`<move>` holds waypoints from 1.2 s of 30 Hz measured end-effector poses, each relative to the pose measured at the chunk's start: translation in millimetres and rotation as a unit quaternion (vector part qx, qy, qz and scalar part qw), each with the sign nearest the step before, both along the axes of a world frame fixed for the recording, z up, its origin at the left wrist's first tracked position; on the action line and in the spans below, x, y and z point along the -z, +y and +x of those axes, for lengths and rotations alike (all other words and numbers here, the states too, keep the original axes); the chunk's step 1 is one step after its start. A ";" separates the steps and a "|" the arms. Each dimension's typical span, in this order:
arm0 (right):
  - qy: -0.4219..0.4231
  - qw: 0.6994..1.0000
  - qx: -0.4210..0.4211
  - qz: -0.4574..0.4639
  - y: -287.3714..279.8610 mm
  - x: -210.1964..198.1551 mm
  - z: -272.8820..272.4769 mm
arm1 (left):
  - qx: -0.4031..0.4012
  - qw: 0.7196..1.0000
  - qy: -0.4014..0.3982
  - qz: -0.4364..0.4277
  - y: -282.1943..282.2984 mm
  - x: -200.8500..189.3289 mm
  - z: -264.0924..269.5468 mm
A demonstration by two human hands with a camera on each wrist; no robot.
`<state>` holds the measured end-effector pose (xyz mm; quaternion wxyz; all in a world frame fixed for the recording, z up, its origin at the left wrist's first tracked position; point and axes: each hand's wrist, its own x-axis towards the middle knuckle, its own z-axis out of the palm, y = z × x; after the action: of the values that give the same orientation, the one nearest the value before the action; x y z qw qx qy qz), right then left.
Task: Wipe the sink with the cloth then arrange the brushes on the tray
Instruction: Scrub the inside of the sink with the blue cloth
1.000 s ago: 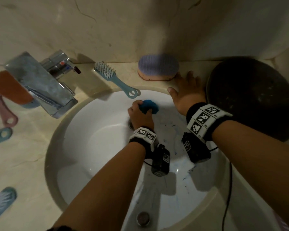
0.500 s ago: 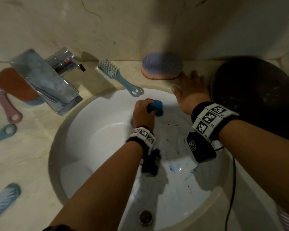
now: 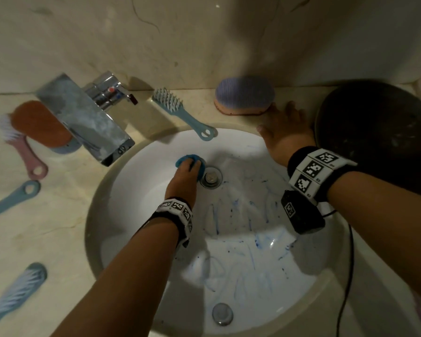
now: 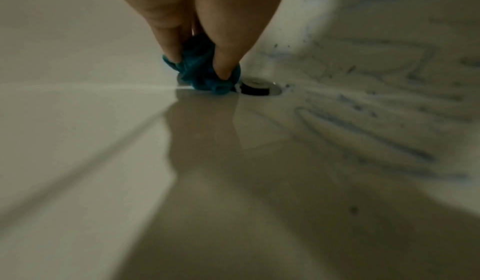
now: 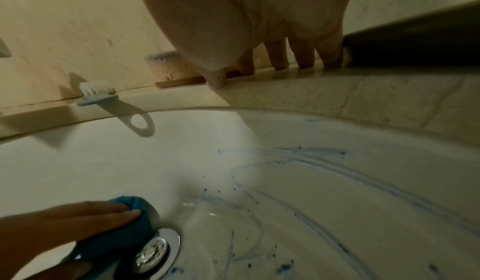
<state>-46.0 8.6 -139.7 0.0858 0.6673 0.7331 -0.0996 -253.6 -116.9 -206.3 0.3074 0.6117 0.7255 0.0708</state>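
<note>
The blue cloth [image 3: 191,164] is lying bunched on the bottom of the white sink [image 3: 136,190], touching the left edge of the metal drain [image 3: 210,178]. The left hand [image 3: 184,177] is pressing down on it, its grip pinching the wadded fabric between thumb and fingers [image 4: 223,58], as the left wrist view is showing. Blue streaks and specks are marking the right side of the basin. The right hand [image 3: 286,132] is resting on the bench [image 3: 34,227] at the sink's far right rim, its grip spread flat with fingers straight and holding nothing, fingertips just beside an oval purple-bristled brush [image 3: 244,98]. A dark round tray [image 3: 374,137] is sitting to the right of that hand. A light blue brush [image 3: 180,113] is lying behind the sink, its looped handle end overhanging the rim. To the left, a chrome faucet [image 3: 88,117] is reaching over the basin, and past it a pink-handled brush [image 3: 26,152], an orange-backed brush [image 3: 39,125] and two more blue brushes [image 3: 12,203] are lying scattered on the bench.
</note>
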 end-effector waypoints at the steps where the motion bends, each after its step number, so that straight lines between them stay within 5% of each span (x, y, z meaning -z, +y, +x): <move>1: 0.002 1.000 0.002 0.005 -0.8 -0.1 0.4 | 0.034 0.999 0.039 -0.011 -2.8 3.5 0.6; 10: 0.010 1.000 0.001 0.010 -4.1 -10.3 -1.4 | 0.120 0.976 0.168 -0.069 -21.3 4.7 -20.2; 19: 0.005 1.000 0.006 -0.013 0.9 -8.0 -2.3 | 0.115 0.985 0.080 -0.100 5.9 -13.4 6.1; 27: 0.018 0.999 -0.002 -0.041 -12.8 -31.6 -0.9 | -0.065 0.994 -0.089 -0.016 25.8 -48.1 54.4; 36: -0.039 0.993 -0.076 -0.082 -17.0 -41.9 12.2 | -0.222 0.944 -0.243 -0.035 32.3 -33.6 123.4</move>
<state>-33.8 -8.4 -97.8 0.1757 0.6041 0.7670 -0.1262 -130.2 -84.7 -172.8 0.4718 0.3887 0.7482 0.2581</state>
